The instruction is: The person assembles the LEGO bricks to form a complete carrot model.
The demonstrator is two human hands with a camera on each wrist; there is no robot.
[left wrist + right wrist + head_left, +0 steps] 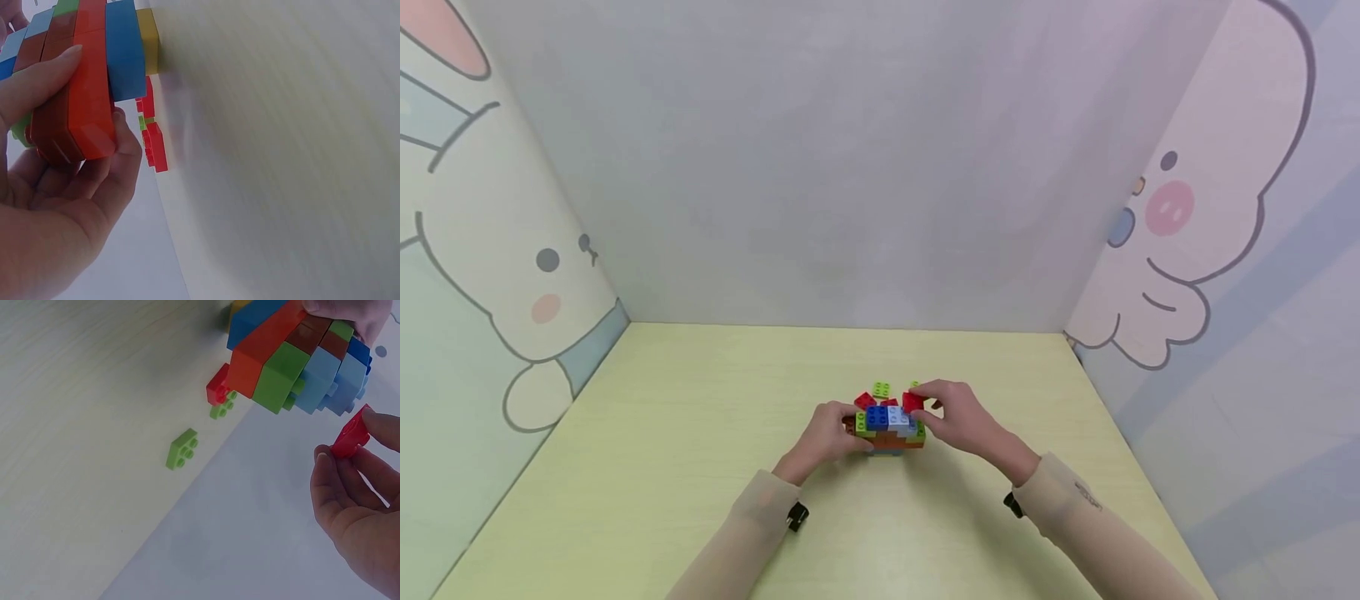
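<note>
My left hand (831, 432) grips one end of a block assembly (887, 438), its thumb along the near side and its fingers beneath and behind. Orange, brown, green, blue and light blue bricks make up the assembly, with a yellow brick (149, 40) at its base. Between thumb and fingertips, my right hand (966, 415) pinches a red brick (351, 433). In the right wrist view that brick is apart from the assembly, close to the light blue bricks (317, 380) at its top.
Behind the assembly, loose red bricks (156, 147) and light green bricks (182, 449) lie on the pale yellow table (722, 375). A grey wall (842, 167) stands at the table's far edge, with patterned side panels left and right.
</note>
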